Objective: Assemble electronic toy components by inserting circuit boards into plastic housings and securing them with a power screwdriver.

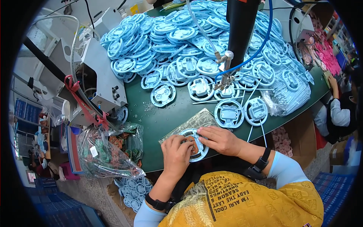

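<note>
At the table's near edge lies a light blue plastic wheel-shaped part (204, 152) with a brown circuit board (194, 148) in its middle. My left hand (175, 154) is closed at its left side, fingertips on the board. From the right, my right hand (221, 140) grips the rim, thumb and fingers bent over it. Parts of the board are hidden under my fingers. Behind the part is a flat, shiny, clear-wrapped pad (196, 123). Two similar blue wheel parts (229, 113) (256, 111) rest just beyond my right hand.
A large heap of blue wheel parts (162, 38) covers the table's far side. A black pole with a metal nozzle (228, 66) hangs over it. Clear bags hold circuit boards (109, 147) at left and thin rods (293, 98) at right. A grey machine (102, 75) stands left.
</note>
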The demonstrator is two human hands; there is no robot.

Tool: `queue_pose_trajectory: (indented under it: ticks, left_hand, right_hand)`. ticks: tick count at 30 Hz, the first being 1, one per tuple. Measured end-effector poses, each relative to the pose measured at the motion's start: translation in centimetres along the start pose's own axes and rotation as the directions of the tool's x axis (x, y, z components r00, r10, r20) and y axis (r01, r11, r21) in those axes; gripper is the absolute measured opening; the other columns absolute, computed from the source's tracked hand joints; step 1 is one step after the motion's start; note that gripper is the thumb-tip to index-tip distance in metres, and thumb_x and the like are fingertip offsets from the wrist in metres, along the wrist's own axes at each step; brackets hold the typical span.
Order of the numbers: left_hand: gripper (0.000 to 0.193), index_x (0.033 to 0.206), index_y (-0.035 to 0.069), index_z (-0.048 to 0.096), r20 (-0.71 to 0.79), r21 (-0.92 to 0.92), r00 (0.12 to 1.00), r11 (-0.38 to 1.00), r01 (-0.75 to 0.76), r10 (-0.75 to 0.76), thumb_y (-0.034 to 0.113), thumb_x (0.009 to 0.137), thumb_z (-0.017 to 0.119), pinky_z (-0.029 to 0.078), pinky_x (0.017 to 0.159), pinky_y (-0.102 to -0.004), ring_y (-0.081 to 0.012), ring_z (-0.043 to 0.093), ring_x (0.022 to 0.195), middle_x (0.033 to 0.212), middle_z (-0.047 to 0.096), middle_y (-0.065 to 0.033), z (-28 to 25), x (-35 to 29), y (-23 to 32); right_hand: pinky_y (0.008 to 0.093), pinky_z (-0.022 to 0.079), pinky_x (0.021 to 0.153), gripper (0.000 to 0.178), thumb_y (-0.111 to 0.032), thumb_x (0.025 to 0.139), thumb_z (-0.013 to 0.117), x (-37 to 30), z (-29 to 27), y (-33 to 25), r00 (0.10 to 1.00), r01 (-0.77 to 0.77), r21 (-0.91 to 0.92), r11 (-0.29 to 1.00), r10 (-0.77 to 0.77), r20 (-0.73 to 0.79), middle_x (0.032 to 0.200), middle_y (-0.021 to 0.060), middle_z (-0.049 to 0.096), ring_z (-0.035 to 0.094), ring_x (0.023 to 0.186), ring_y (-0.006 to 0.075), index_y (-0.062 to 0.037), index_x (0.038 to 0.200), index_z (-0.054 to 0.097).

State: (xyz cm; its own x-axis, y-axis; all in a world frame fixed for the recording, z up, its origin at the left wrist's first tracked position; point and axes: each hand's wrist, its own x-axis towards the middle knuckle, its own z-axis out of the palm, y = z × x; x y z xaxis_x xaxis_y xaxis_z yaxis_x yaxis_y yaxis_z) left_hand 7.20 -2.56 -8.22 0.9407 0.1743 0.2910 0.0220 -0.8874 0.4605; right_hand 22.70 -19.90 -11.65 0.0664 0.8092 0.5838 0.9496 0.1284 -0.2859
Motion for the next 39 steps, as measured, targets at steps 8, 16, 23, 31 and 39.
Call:
queue_pose_trajectory:
  ticks: [8,16,23,31,39]
  left_hand:
    - [0.046,0.111,0.014,0.07,0.089,-0.058,0.995,0.997,0.054,-0.049,0.015,0.068,0.082,0.03,0.107,-0.053,-0.042,0.04,0.134,0.139,0.049,-0.0161,-0.9,-0.6,-0.4]
    - [0.043,0.107,0.01,0.068,0.13,-0.084,0.984,0.987,0.135,-0.123,0.011,0.067,0.082,0.026,0.11,-0.0545,-0.0395,0.037,0.138,0.143,0.048,-0.0144,-1.2,-0.9,-0.4]
    - [0.042,0.106,0.009,0.067,0.148,-0.095,0.978,0.983,0.159,-0.144,0.01,0.068,0.082,0.025,0.111,-0.054,-0.0394,0.037,0.139,0.143,0.048,-0.0151,-1.1,-0.7,0.1]
    - [0.041,0.107,0.009,0.067,0.155,-0.075,0.978,0.985,0.156,-0.143,0.011,0.068,0.082,0.025,0.111,-0.0539,-0.0391,0.038,0.139,0.143,0.048,-0.0156,-1.3,-0.7,0.1]
    - [0.04,0.108,0.011,0.067,0.168,-0.015,0.977,0.991,0.133,-0.129,0.012,0.071,0.081,0.021,0.112,-0.0606,-0.0381,0.036,0.14,0.144,0.048,-0.0136,-1.7,0.0,0.4]
  right_hand:
    - [0.0407,0.051,0.075,0.033,-0.001,0.073,0.07,-3.5,-4.5,1.0,0.961,-0.269,-0.14,0.953,0.257,-0.103,0.101,0.0137,0.064,0.063,0.09,0.032,-0.001,0.106,0.064]
    - [0.039,0.05,0.066,0.02,0.005,0.074,0.066,-8.5,-14.4,5.5,0.807,-0.573,-0.351,0.74,0.437,-0.397,0.082,0.0125,0.061,0.06,0.077,0.0321,-0.0021,0.093,0.063]
    - [0.037,0.051,0.063,0.016,-0.007,0.078,0.071,-11.3,-18.2,7.4,0.69,-0.701,-0.391,0.596,0.707,-0.159,0.079,0.0131,0.062,0.063,0.07,0.0281,-0.0029,0.093,0.067]
    - [0.0508,0.042,0.1,0.102,-0.026,0.064,0.089,-8.7,-15.4,0.7,0.557,-0.573,-0.359,0.737,0.671,0.489,0.146,0.0202,0.041,0.045,0.13,0.0392,-0.0157,0.15,0.035]
    - [0.0503,0.042,0.101,0.11,-0.031,0.061,0.088,-6.9,-17.1,2.7,0.657,-0.675,-0.273,0.685,0.727,0.201,0.148,0.0245,0.039,0.048,0.124,0.0424,-0.0098,0.152,0.03]
